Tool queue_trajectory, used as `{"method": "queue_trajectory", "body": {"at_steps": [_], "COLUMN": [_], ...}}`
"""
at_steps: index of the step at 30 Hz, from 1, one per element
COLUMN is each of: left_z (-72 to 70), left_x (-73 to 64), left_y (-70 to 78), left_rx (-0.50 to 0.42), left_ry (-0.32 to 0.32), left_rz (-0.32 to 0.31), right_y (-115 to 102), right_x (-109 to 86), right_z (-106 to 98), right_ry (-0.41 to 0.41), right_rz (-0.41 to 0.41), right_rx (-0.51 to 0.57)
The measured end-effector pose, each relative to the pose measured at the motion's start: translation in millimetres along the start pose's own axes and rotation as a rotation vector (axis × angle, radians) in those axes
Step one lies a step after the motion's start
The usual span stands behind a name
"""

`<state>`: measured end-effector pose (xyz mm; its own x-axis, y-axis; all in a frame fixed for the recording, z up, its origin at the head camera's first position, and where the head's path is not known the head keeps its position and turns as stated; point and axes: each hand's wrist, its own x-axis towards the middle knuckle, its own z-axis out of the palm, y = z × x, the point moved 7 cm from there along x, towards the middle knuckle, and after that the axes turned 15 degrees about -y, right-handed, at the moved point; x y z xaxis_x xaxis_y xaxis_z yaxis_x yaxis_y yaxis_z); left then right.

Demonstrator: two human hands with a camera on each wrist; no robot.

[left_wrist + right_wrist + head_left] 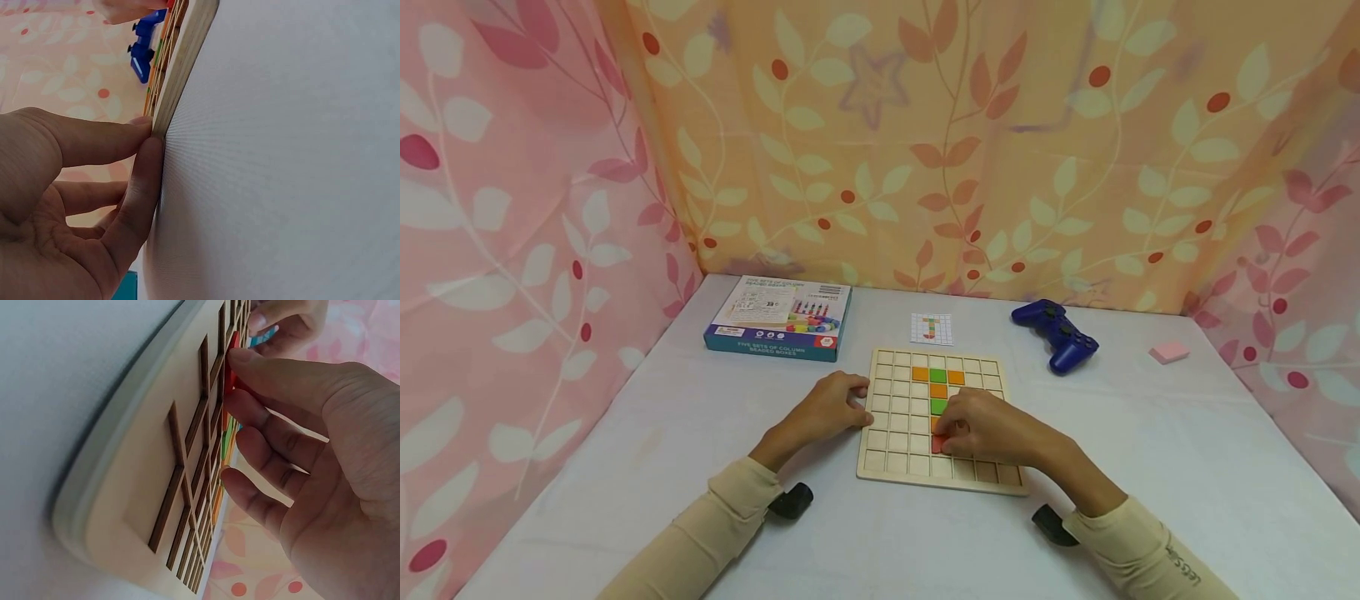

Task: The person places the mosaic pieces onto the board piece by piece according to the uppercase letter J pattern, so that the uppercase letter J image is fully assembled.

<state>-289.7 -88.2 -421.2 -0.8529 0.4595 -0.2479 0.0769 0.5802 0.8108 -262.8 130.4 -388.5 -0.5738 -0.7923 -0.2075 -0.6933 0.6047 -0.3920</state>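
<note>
A wooden grid board (898, 433) lies on the table with shallow square cells. In its upper rows sit orange (920, 374) and green square tiles (937, 376), forming a short row with a column running down from it. My right hand (996, 425) pinches a red tile (234, 359) between thumb and index finger, low at the column's lower end; in the head view the hand hides part of the board. At the board's left edge, my left hand (823, 412) grips the rim with its thumb and index fingertips.
Behind the board lies a small pattern card (932, 330) with a coloured tile figure. A boxed bead set (778, 318) stands at back left. To the right are a blue game controller (1056, 336) and a pink block (1169, 352). Patterned cloth (925, 150) encloses the table.
</note>
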Motion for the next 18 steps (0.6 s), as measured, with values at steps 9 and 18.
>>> {"method": "queue_trajectory", "body": {"at_steps": [9,18], "left_z": [-0.5,-0.4], "left_x": [0.9,0.8], "left_y": [0.5,-0.6], "left_rx": [-0.002,0.004], "left_ry": [0.000,-0.002], "left_rz": [0.004,-0.001], "right_y": [1.4,14.4], "right_x": [-0.5,-18.0], "right_z": [0.2,-2.5], "right_ry": [0.010,0.034], "right_rz": [0.017,0.040], "right_rx": [0.010,0.060]}}
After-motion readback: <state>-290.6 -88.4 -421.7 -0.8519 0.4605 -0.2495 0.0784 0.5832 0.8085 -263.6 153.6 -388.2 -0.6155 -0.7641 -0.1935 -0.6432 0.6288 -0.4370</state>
